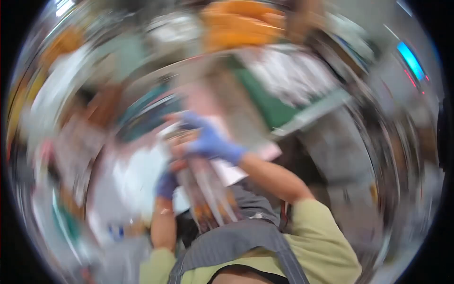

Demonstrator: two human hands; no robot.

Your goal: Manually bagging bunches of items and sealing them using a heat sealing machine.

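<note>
Motion blur softens the whole picture. In front of my body hangs a bundle of long, narrow, clear plastic packets with brownish and orange contents. My right hand, in a blue-purple glove with bare fingertips, closes over the upper end of the bundle. On the left side of the same end is my left hand, gloved alike, its fingers bent around the packets and partly hidden by the right hand. White sheets lie on the table to the left of the hands.
Beyond the hands to the right stands a green-lined tray heaped with whitish packets. A teal bin sits at the far left of the table. An orange bag is farther back. A lit blue screen shows at far right.
</note>
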